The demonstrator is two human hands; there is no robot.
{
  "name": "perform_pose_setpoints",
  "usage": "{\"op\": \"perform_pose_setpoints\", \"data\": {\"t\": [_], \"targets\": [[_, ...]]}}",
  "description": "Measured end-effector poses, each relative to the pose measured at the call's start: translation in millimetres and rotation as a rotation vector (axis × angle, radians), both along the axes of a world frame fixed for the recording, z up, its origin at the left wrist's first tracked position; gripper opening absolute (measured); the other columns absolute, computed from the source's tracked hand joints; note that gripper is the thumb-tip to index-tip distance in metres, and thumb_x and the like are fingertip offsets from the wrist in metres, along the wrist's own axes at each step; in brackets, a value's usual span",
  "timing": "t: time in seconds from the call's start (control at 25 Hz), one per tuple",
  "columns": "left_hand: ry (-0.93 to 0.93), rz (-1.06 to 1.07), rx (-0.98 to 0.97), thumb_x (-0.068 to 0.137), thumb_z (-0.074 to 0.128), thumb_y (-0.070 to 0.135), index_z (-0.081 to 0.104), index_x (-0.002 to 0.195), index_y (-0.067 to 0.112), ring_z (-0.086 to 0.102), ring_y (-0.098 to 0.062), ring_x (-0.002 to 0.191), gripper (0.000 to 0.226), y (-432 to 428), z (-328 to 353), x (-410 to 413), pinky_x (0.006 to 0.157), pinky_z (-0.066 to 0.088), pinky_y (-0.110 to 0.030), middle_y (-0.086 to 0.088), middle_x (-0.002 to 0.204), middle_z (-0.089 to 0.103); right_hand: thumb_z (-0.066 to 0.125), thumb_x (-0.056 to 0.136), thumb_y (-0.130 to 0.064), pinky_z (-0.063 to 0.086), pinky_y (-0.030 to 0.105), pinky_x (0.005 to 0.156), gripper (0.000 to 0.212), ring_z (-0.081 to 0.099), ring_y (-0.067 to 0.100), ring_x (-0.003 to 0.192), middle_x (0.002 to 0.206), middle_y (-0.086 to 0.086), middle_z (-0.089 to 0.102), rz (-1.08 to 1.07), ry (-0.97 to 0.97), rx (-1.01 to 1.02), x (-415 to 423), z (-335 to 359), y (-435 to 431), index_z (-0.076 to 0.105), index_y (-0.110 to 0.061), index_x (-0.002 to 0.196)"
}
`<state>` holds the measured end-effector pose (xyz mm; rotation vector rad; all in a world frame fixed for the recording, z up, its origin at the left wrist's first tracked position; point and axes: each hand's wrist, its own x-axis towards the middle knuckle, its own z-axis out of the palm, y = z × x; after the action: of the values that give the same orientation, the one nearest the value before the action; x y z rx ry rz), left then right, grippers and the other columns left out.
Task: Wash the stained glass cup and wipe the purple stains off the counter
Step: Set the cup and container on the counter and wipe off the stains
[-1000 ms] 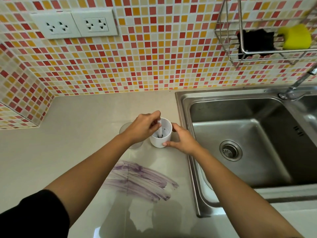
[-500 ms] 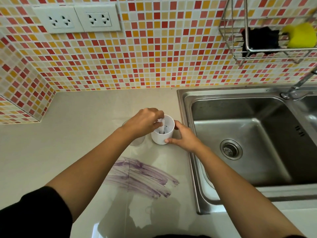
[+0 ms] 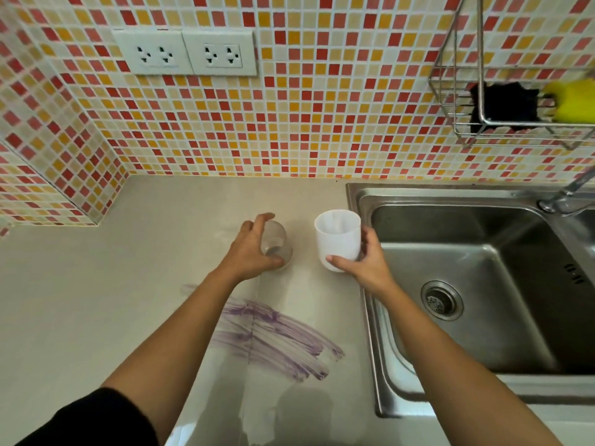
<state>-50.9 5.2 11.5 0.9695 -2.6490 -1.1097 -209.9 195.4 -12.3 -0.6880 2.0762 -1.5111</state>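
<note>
A clear glass cup (image 3: 277,242) stands on the beige counter (image 3: 96,300), and my left hand (image 3: 254,249) wraps around its left side. My right hand (image 3: 363,262) grips a white plastic cup (image 3: 338,236) just left of the sink, slightly tilted; whether it rests on the counter I cannot tell. Broad purple stains (image 3: 273,336) smear the counter in front of both cups, between my forearms.
A steel sink (image 3: 467,284) with a drain fills the right side, its tap (image 3: 566,194) at the far right. A wire rack (image 3: 515,117) on the tiled wall holds a black pad and a yellow sponge (image 3: 573,101). Two sockets (image 3: 186,53) sit above the counter.
My left hand left the white cup and the thin stick it held there, and went left onto the glass cup. The right hand shifted the white cup slightly toward the sink.
</note>
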Motion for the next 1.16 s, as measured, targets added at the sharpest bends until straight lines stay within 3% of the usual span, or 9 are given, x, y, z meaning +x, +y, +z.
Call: {"op": "perform_pose_setpoints", "data": {"t": [0.12, 0.24, 0.4, 0.64, 0.84, 1.0, 1.08, 1.16], "targets": [[0.124, 0.08, 0.099, 0.058, 0.086, 0.033, 0.018, 0.135, 0.033, 0.047, -0.021, 0.109, 0.102, 8, 4, -21, 0.084, 0.049, -0.03, 0.0, 0.128, 0.037, 0.088, 0.053, -0.025, 0.05, 0.03, 0.082, 0.089, 0.05, 0.017, 0.108, 0.129, 0.002, 0.045, -0.057, 0.177, 0.08, -24, 31, 21, 0.039, -0.027, 0.127], [0.039, 0.026, 0.077, 0.059, 0.086, 0.032, 0.025, 0.132, 0.021, 0.047, -0.025, 0.113, 0.096, 26, 0, -48, 0.086, 0.05, -0.032, -0.005, 0.131, 0.037, 0.086, 0.048, -0.03, 0.051, 0.035, 0.085, 0.096, 0.048, 0.018, 0.109, 0.128, 0.002, 0.044, 0.028, 0.429, 0.262, -31, 62, 31, 0.035, -0.028, 0.13], [0.085, -0.027, 0.184, 0.059, 0.086, 0.022, 0.022, 0.136, 0.021, 0.048, -0.024, 0.113, 0.1, 43, -10, -61, 0.078, 0.048, -0.026, -0.005, 0.129, 0.043, 0.084, 0.052, -0.033, 0.045, 0.046, 0.095, 0.1, 0.039, 0.023, 0.119, 0.134, 0.003, 0.042, 0.207, 0.655, 0.437, -26, 79, 24, 0.03, -0.026, 0.136], [0.211, 0.04, 0.319, 0.052, 0.086, 0.033, 0.037, 0.124, 0.025, 0.053, -0.017, 0.104, 0.087, 42, -26, -45, 0.075, 0.046, -0.024, 0.005, 0.121, 0.052, 0.082, 0.055, -0.039, 0.042, 0.045, 0.095, 0.093, 0.037, 0.023, 0.122, 0.135, 0.002, 0.044, 0.391, 0.692, 0.495, -17, 88, -16, 0.032, -0.032, 0.134], [0.269, 0.14, 0.407, 0.052, 0.088, 0.036, 0.041, 0.119, 0.037, 0.056, -0.006, 0.093, 0.082, 47, -34, -42, 0.063, 0.043, -0.008, 0.017, 0.105, 0.056, 0.076, 0.06, -0.058, 0.045, 0.043, 0.094, 0.09, 0.044, 0.027, 0.121, 0.139, 0.002, 0.045, 0.444, 0.738, 0.608, -14, 100, -48, 0.034, -0.034, 0.136], [0.261, 0.195, 0.366, 0.051, 0.088, 0.038, 0.046, 0.123, 0.025, 0.055, -0.011, 0.094, 0.085, 51, -38, -43, 0.06, 0.04, -0.005, 0.011, 0.107, 0.056, 0.076, 0.068, -0.043, 0.039, 0.045, 0.102, 0.095, 0.037, 0.03, 0.129, 0.149, 0.005, 0.031, 0.623, 0.602, 0.764, -29, 117, -59, 0.021, -0.032, 0.145], [0.263, 0.192, 0.345, 0.053, 0.088, 0.036, 0.048, 0.124, 0.023, 0.054, -0.01, 0.093, 0.082, 52, -39, -44, 0.057, 0.039, -0.003, 0.012, 0.104, 0.056, 0.073, 0.07, -0.051, 0.041, 0.042, 0.099, 0.087, 0.042, 0.028, 0.126, 0.146, 0.004, 0.037, 0.621, 0.605, 0.761, -35, 123, -62, 0.03, -0.027, 0.142], [0.261, 0.172, 0.313, 0.055, 0.088, 0.032, 0.05, 0.124, 0.02, 0.053, -0.011, 0.093, 0.079, 52, -39, -46, 0.059, 0.038, -0.002, 0.011, 0.103, 0.056, 0.063, 0.071, -0.065, 0.047, 0.036, 0.087, 0.076, 0.053, 0.025, 0.111, 0.134, 0.005, 0.052, 0.538, 0.652, 0.746, -33, 123, -65, 0.045, -0.023, 0.132]]}}
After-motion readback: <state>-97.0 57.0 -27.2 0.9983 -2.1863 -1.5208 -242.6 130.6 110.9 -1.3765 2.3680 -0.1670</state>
